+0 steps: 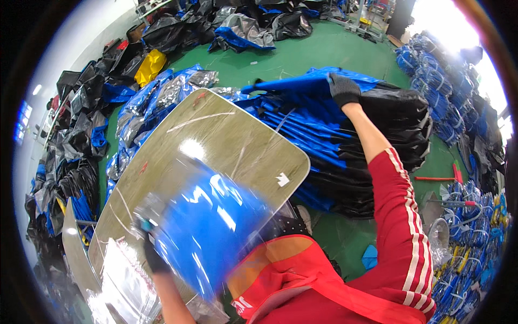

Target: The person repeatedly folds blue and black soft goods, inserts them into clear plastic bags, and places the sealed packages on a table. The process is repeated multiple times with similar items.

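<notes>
My left hand [152, 254], in a dark glove, grips a blue piece in a clear plastic bag [208, 227] over a worn wooden board [226, 135] with rounded corners. The bagged piece is blurred. My right hand [342, 89], also in a dark glove, reaches far out and rests on the top blue piece of a tall stack of blue and black folded pieces [345, 135]. Whether its fingers pinch the fabric I cannot tell. My red sleeve with white stripes runs from the lower right.
Bagged blue pieces [156, 97] lie left of the board. Black and blue heaps [75, 135] line the left wall and the back [243, 27]. Blue bundles [442, 92] pile at the right. Green floor [302, 54] shows between. A yellow bag [149, 66] lies far left.
</notes>
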Tool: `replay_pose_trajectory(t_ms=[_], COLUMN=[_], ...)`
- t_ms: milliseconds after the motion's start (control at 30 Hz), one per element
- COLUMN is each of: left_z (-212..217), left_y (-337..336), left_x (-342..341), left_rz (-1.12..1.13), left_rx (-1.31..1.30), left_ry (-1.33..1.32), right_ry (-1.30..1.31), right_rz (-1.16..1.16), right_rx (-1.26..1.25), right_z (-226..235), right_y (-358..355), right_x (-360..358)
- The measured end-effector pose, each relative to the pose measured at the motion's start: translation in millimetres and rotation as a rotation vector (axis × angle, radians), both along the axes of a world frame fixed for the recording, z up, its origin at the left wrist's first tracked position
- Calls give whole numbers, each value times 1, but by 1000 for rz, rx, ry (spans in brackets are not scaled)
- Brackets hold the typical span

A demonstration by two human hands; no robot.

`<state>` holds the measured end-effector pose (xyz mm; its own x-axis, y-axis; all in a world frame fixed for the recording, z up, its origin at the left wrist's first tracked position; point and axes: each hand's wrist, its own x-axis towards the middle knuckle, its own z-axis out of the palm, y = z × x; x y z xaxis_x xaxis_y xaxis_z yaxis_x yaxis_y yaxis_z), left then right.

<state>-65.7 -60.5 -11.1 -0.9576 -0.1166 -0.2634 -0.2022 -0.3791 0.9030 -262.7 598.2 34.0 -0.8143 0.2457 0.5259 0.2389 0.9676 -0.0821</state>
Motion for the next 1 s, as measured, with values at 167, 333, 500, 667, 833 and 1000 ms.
replay_pose_trajectory(t_ms=[167, 333, 500, 667, 833, 1000], left_z=[89, 115, 78, -16, -53, 33], left_y=[52, 56, -11, 50, 166, 111], left_x=[-81, -100, -126, -152, -113, -25], left_rz=[-30, -80, -390, -577, -662, 34], left_rx=[436, 514, 101, -680, -1495, -1590], left_ry=[-19, -90, -461, -436, 266, 701], right_ry=[281, -959, -531, -1154, -111, -314], right_rz=[629, 930, 1614, 1551, 833, -691], right_rx=[15, -520, -378, -730, -853, -363], right_z=[132, 61, -54, -48, -22, -65], right_y=[-60, -128, -185, -219, -127, 6], right_x=[185, 355, 408, 414, 316, 308])
